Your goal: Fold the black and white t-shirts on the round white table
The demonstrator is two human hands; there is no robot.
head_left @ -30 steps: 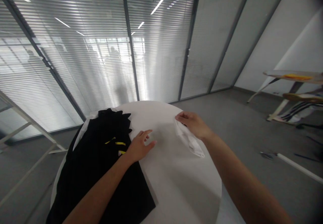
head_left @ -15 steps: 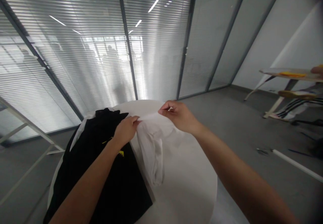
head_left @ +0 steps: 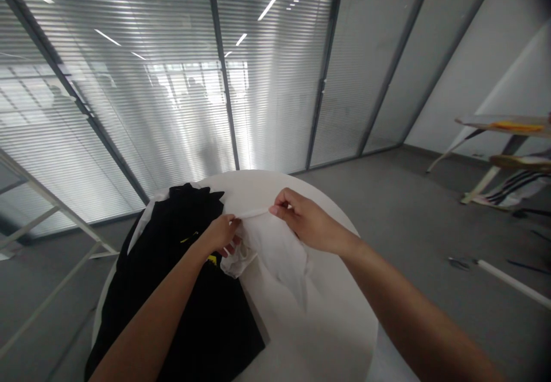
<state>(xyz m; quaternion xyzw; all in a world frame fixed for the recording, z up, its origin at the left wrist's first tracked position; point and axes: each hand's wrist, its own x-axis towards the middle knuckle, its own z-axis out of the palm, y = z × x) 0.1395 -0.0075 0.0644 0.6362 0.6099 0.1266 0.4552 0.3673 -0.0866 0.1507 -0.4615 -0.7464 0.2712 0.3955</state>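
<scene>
A white cloth point(head_left: 275, 250) is held up over a round white table point(head_left: 318, 330). My left hand point(head_left: 221, 234) pinches its left top edge, and my right hand point(head_left: 303, 218) pinches the edge a short way to the right, so a taut strip runs between them. The rest of the cloth hangs bunched below both hands onto the tabletop. A black garment with small yellow marks point(head_left: 181, 290) lies flat on the left half of the table, under my left forearm.
Glass walls with blinds point(head_left: 181, 95) stand behind the table. A white frame point(head_left: 51, 210) slants at the left. At the right, an ironing board point(head_left: 503, 127) with striped clothing beneath it, and a white rod point(head_left: 512, 281) on the grey floor.
My right hand first held the cloth alone at the table's right side. My left hand left the black garment and took hold of the cloth's edge; both hands now hold it slightly lower.
</scene>
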